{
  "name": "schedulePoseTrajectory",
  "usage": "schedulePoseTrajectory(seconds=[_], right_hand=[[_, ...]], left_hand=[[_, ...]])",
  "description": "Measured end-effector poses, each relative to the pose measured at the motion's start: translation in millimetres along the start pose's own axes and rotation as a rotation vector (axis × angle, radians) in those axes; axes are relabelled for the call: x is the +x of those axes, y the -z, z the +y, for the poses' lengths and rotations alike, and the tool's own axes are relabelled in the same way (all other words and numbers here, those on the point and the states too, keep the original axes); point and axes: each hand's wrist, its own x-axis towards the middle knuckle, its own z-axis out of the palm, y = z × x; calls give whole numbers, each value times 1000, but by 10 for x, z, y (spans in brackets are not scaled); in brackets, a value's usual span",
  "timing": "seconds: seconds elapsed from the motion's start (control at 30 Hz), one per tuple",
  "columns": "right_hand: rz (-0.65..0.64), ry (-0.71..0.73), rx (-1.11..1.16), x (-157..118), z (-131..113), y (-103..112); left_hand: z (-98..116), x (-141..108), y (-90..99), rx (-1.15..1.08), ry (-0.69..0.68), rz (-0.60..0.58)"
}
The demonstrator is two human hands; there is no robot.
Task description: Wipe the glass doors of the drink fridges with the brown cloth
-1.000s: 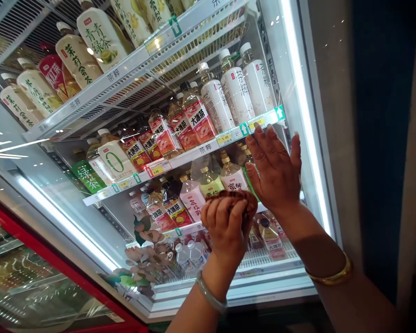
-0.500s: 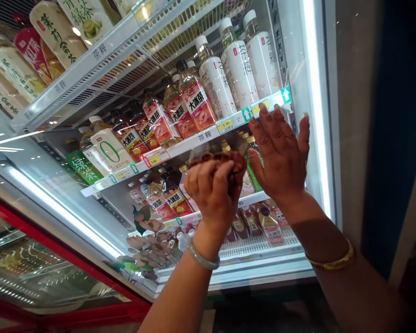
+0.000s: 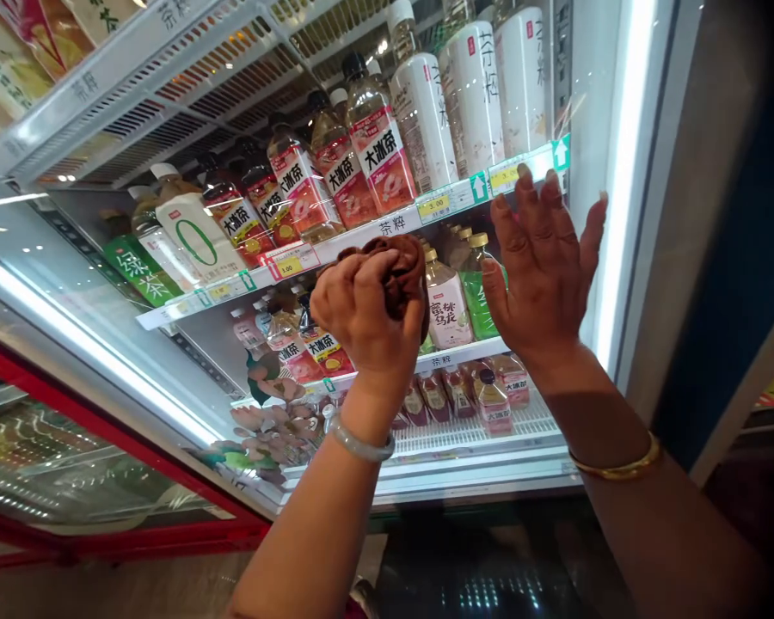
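My left hand [image 3: 369, 314] is closed around a bunched brown cloth [image 3: 408, 273], held up at the glass door of a lit drinks cooler. Part of the cloth is hidden behind my fingers. To its right, my right hand [image 3: 543, 266] is open, its fingers stretched upward, and seems to lie flat against the glass. It holds nothing. Behind the glass, pink-labelled iced tea bottles [image 3: 382, 150] stand on the shelf above my left hand. A green-labelled bottle [image 3: 481, 292] and a pink-labelled bottle [image 3: 448, 305] show between my hands.
White-labelled bottles [image 3: 474, 94] stand on the upper right of the shelf. A flower decal [image 3: 274, 421] covers the lower left of the glass. Red framing [image 3: 135, 447] borders a neighbouring case at the left. A bright light strip [image 3: 619, 172] runs down the right side.
My left hand has moved left and slightly up across the glass with the cloth, uncovering bottles behind it. My right hand stays at about the same spot on the door while the view shifts.
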Motion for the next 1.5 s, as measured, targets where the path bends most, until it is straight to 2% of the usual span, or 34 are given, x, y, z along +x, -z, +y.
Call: schedulePoseTrajectory(seconds=[0.03, 0.1, 0.3, 0.37, 0.4, 0.47, 0.6, 0.67, 0.73, 0.8, 0.87, 0.93, 1.0, 1.07, 1.17, 1.23, 1.3, 1.4, 1.5], right_hand=[[28, 20, -12, -9, 9, -13], [53, 38, -27, -26, 19, -23], [-48, -34, -57, -94, -31, 20], [-68, -77, -65, -134, -70, 20], [-65, -89, -66, -156, -94, 15], [-63, -106, -63, -200, -156, -3], [-54, -196, -70, -271, -367, -84], [-53, -190, -74, -299, -523, -158], [-71, -113, -72, -329, -698, -245], [-75, -51, -73, -357, -857, -329], [-49, -46, -79, -379, -967, -388], [-25, -60, -92, -392, -1009, -417], [-17, -52, -98, -398, -996, -421], [-19, -43, -98, -394, -958, -412], [-16, -38, -88, -364, -942, -391], [-25, -42, -74, -335, -1022, -384], [-65, -7, -37, -327, -1201, -394], [-156, 97, 62, -418, -1588, -459], [-109, 85, 147, -581, -1916, -561]], left_hand=[[2, 24, -26, -2, -34, 4], [15, -92, -22, -15, -105, -15], [-6, -1058, 312, -35, -137, -185], [-57, -1210, 414, -37, -153, -228], [-93, -1201, 447, -44, -161, -241], [-190, -1013, 479, -51, -141, -235], [-450, -344, 472, 32, 62, -76], [-563, -172, 480, 39, 121, -14], [-632, -228, 506, 31, 110, -7], [-656, -444, 543, 29, 72, -27], [-657, -666, 592, 14, 52, -42], [-679, -759, 656, -16, 16, -90], [-761, -694, 732, -35, -18, -141], [-915, -543, 804, -8, 37, -118], [-1187, -384, 864, 88, 262, 56], [-1284, -397, 861, 116, 322, 139], [-1261, -482, 827, 118, 318, 156], [-1075, -651, 759, 98, 290, 104], [-942, -761, 744, 60, 224, 55]])
